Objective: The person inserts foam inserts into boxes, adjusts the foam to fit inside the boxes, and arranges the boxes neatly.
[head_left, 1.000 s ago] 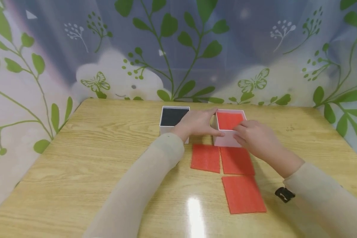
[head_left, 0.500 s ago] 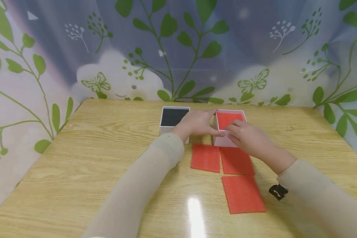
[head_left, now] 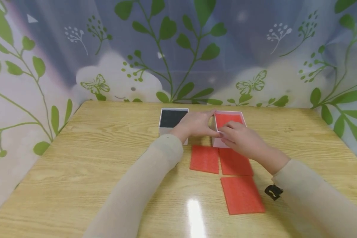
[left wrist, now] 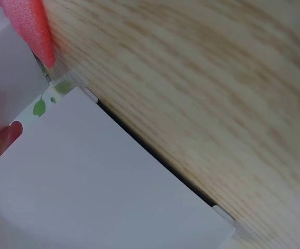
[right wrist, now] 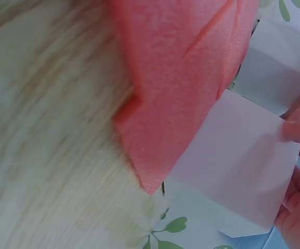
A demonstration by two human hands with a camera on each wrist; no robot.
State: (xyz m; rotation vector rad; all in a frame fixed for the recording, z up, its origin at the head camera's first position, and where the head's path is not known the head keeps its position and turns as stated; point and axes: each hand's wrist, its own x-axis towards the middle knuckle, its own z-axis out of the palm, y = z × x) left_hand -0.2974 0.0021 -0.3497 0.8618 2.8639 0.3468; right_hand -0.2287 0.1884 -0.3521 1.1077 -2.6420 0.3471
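Two white boxes stand at the table's far side: one lined with black foam (head_left: 172, 118), one holding red foam (head_left: 226, 119). My left hand (head_left: 196, 125) sits between them and grips the red-foam box (head_left: 217, 142) by its left wall, thumb on the front corner. My right hand (head_left: 238, 138) lies over that box's front rim with its fingertips on the red foam inside. Three red foam sheets (head_left: 204, 159) (head_left: 235, 162) (head_left: 241, 195) lie flat in front. The left wrist view shows a white box wall (left wrist: 113, 181). In the right wrist view are a red sheet (right wrist: 181, 78) and the box (right wrist: 238, 161).
The wooden table (head_left: 77, 172) stretches wide on the left and right. A curtain printed with leaves (head_left: 166, 49) closes off the far edge and both sides. A black strap piece (head_left: 273, 191) shows at my right wrist.
My right hand has slid left from the box's front right corner across its front rim, fingertips now on the red foam inside. The left hand and the sheets have stayed put.
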